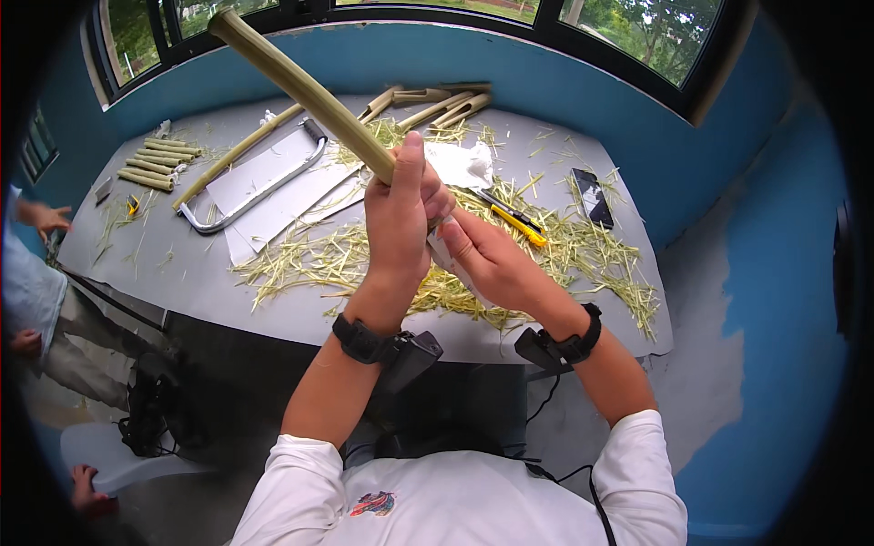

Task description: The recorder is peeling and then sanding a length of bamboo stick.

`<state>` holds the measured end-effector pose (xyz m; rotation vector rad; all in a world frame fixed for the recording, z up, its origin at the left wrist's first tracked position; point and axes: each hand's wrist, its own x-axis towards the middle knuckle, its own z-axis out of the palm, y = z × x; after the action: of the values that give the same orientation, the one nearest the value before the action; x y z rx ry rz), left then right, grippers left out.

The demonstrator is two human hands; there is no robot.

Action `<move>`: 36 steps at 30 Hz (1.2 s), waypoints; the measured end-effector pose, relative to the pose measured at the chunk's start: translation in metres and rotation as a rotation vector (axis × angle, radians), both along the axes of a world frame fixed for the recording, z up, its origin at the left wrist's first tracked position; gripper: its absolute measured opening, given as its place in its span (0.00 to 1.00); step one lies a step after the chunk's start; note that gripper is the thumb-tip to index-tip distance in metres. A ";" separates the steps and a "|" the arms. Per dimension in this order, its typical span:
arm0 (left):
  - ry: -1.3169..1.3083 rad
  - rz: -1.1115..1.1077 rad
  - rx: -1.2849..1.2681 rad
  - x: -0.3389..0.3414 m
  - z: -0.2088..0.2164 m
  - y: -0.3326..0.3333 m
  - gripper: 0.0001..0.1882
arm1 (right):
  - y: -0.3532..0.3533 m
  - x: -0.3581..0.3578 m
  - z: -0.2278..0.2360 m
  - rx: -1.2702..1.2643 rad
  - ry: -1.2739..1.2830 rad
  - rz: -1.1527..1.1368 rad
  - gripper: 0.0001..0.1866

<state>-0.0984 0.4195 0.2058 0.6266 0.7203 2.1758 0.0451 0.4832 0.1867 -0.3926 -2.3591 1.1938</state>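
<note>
While my left fingers (438,197) wrap the bamboo tube (309,96), slanting forward-left, my right fingers (462,246) curl just beside; what they hold I cannot tell.

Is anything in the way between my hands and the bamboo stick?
Nothing visible separates your left hand from the bamboo stick; it wraps directly around it. At your right hand, something whitish shows beneath the palm; whether it lies between that hand and the stick can't be told.
</note>
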 end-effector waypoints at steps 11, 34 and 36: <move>0.013 -0.131 0.071 -0.024 0.035 -0.017 0.24 | 0.007 0.028 -0.001 -0.114 -0.087 0.109 0.23; -0.028 0.041 -0.020 0.010 0.028 -0.017 0.23 | -0.007 0.006 0.012 0.083 0.017 -0.007 0.21; -0.043 0.031 -0.009 0.004 0.032 -0.020 0.23 | -0.007 0.007 0.017 0.057 -0.005 0.014 0.21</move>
<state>-0.0948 0.3993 0.2377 0.5651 0.7212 2.2067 0.0525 0.4761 0.2042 -0.3607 -2.3985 1.1303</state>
